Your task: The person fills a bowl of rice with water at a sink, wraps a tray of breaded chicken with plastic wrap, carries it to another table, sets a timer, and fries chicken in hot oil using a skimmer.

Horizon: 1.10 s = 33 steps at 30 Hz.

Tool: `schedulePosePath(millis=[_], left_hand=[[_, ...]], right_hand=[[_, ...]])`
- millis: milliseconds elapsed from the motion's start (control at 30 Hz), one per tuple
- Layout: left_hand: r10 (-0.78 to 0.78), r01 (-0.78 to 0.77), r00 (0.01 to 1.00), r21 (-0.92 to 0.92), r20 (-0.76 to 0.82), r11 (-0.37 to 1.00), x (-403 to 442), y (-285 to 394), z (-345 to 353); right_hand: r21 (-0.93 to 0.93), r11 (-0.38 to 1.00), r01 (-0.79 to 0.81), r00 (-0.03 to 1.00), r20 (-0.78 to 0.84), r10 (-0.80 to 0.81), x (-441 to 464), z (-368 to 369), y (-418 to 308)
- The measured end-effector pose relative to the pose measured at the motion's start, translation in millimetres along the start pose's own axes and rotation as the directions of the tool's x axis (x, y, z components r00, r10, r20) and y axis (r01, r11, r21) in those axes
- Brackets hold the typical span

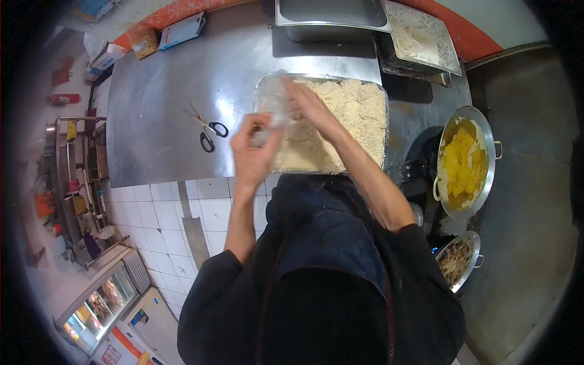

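A thin, clear plastic bag (275, 100), smeared by motion, hangs over the left side of a metal tray (387, 121) filled with pale yellow crumbly coating (356, 109). My left hand (250, 149) has its fingers curled around the lower part of the bag. Against the bag's right side is my right hand (311, 109), its fingers stretched toward the far edge of the tray and blurred. Whatever the bag contains, if anything, cannot be made out. To the left, black-handled scissors (207, 129) lie spread on the steel table (161, 121).
A deep steel pan (331, 27) and a flour-dusted container (426, 36) stand at the back. On my right are a wok of yellow food in oil (465, 161) and a second frying pan (457, 261), with a blue flame beside it. Packets (181, 30) lie back left.
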<state>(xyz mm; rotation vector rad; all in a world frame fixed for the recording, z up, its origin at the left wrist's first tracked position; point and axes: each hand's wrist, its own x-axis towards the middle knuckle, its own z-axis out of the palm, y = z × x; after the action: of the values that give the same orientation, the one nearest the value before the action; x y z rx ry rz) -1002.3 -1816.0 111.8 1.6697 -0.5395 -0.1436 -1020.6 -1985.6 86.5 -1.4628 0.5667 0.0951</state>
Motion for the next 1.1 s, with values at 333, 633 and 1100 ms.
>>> schedulePosePath(millis=[333,633,1100], left_hand=[[0.356,-0.426,0.891,0.245,0.283,0.871,-11,17,66],[0.24,-0.295,0.859,0.055,0.451,0.954,-33,17,106],[0.126,-0.22,0.62,0.018,0.774,0.975,-78,0,148]], right_hand=[[-0.581,0.809,0.094,0.995,0.021,-0.1,37,-76,28],[-0.05,0.999,0.012,0.983,-0.184,-0.021,26,-111,49],[-0.692,0.722,-0.019,0.98,-0.157,-0.124,5,-110,53]])
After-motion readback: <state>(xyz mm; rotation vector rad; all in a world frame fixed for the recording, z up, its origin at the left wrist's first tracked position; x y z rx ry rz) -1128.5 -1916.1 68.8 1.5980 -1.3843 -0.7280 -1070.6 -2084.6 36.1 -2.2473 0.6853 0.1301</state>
